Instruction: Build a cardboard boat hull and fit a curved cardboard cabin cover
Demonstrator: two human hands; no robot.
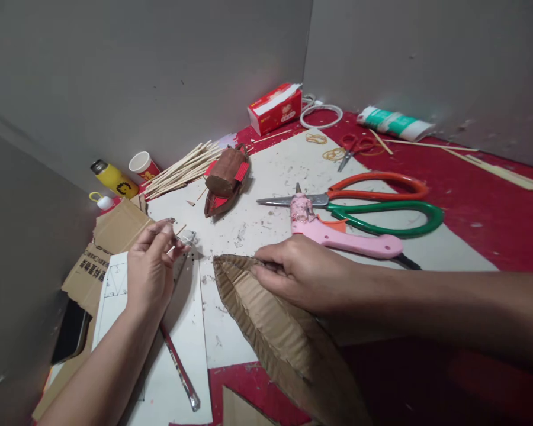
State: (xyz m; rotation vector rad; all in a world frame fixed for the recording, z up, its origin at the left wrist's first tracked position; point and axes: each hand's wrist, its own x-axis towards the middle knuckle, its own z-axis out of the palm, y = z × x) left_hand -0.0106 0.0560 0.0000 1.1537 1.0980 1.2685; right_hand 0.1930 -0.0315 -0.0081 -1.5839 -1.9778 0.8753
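My right hand [288, 269] grips the upper edge of a boat-shaped cardboard hull [266, 313], ribbed inside and pointed at its near-left tip. The hull's lower end runs out of view into shadow. To the left, my left hand [153, 251] is closed in a pinch, with a short tan stick [180, 229] poking out from its fingertips. Beside those fingers is a small whitish, see-through bit [189, 238] that I cannot make out. Beyond both hands sits a small brown model boat [225, 177] with a rounded cover and red parts.
A pink glue gun [346, 236] lies over large scissors [377, 216] just past my right hand. Small red scissors [353, 148], a tissue box [275, 109], wooden sticks [182, 168], a paper cup [144, 165] and a yellow bottle [115, 178] stand farther back. A pencil [180, 370] lies near my left forearm.
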